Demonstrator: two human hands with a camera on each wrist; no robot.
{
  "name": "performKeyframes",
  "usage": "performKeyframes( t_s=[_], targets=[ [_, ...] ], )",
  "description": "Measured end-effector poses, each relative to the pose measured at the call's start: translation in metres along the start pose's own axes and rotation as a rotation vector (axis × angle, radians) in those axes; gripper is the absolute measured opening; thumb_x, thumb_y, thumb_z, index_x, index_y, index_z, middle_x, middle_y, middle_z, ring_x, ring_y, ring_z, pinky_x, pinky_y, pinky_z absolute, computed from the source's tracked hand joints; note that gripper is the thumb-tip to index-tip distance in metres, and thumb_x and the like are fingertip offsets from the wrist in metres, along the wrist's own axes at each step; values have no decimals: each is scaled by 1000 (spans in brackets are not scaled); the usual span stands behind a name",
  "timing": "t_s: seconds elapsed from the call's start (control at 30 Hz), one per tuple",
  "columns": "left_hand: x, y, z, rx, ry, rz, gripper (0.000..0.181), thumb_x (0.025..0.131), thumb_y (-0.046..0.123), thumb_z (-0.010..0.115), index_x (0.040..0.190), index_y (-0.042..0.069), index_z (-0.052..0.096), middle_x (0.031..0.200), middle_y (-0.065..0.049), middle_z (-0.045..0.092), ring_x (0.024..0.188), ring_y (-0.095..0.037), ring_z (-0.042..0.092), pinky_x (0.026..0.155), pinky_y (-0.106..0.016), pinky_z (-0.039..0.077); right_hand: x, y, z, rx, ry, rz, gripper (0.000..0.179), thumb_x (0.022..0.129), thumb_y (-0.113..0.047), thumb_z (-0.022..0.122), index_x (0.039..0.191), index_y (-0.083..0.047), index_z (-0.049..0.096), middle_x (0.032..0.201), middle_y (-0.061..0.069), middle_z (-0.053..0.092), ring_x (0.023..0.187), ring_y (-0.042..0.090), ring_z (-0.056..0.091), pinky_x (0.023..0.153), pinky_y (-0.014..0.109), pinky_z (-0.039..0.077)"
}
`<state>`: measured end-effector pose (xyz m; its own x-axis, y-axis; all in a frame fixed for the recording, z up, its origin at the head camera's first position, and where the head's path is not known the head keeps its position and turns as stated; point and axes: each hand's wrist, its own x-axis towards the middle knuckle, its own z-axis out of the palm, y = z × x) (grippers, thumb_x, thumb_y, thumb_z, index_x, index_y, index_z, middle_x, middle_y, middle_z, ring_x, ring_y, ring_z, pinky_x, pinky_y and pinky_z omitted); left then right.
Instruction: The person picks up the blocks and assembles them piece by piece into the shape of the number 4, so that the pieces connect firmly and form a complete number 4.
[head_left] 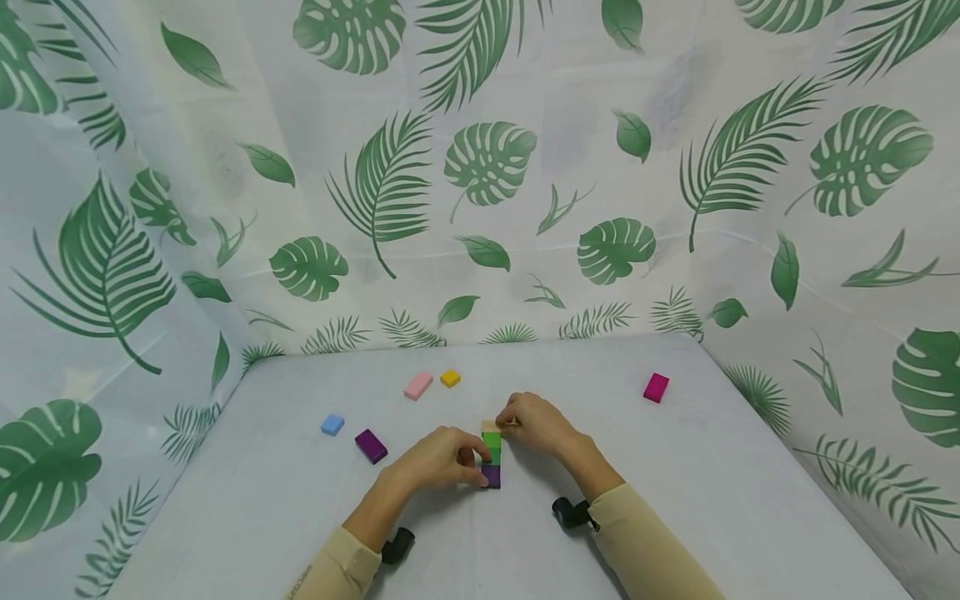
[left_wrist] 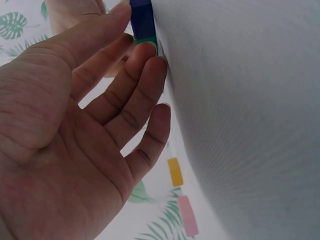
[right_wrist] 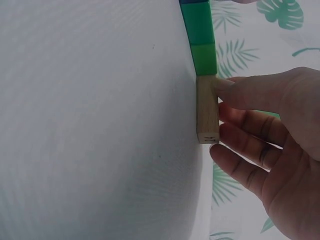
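A short row of blocks runs away from me on the table. At its near end is a dark purple block (head_left: 491, 477), then green blocks (head_left: 491, 450), then a plain wooden block (right_wrist: 207, 107) at the far end. My left hand (head_left: 446, 458) is at the row's left side, its thumb on the purple block and bent fingers beside the green. On the far right side, my right hand (head_left: 536, 425) holds the wooden block, thumb against its edge and fingertips behind it. In the right wrist view, the wooden block touches the bright green one.
Left of the row lie a purple block (head_left: 371, 447) and a light blue block (head_left: 333, 425). Farther back are a pink block (head_left: 418, 386) and a yellow block (head_left: 450, 378). A magenta block (head_left: 656, 387) lies at the back right. Leaf-printed curtains (head_left: 487, 275) surround the table.
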<state>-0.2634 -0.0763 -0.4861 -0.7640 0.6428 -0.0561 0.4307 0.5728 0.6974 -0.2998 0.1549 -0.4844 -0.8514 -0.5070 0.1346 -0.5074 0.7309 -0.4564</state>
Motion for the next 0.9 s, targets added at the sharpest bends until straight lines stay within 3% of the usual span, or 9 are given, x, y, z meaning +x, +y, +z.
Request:
performKeyframes(
  t_s=[0.9],
  targets=[
    [1,-3,0,-15,-7,2,27,85,24,88,109,15,78,74,8,69,64,-3,60,60,-21,49,1,2,-1,-15,-18,-18,12,94,-7,76,102,-10,83,95,1,74,89,15,64,82,37,54]
  ],
)
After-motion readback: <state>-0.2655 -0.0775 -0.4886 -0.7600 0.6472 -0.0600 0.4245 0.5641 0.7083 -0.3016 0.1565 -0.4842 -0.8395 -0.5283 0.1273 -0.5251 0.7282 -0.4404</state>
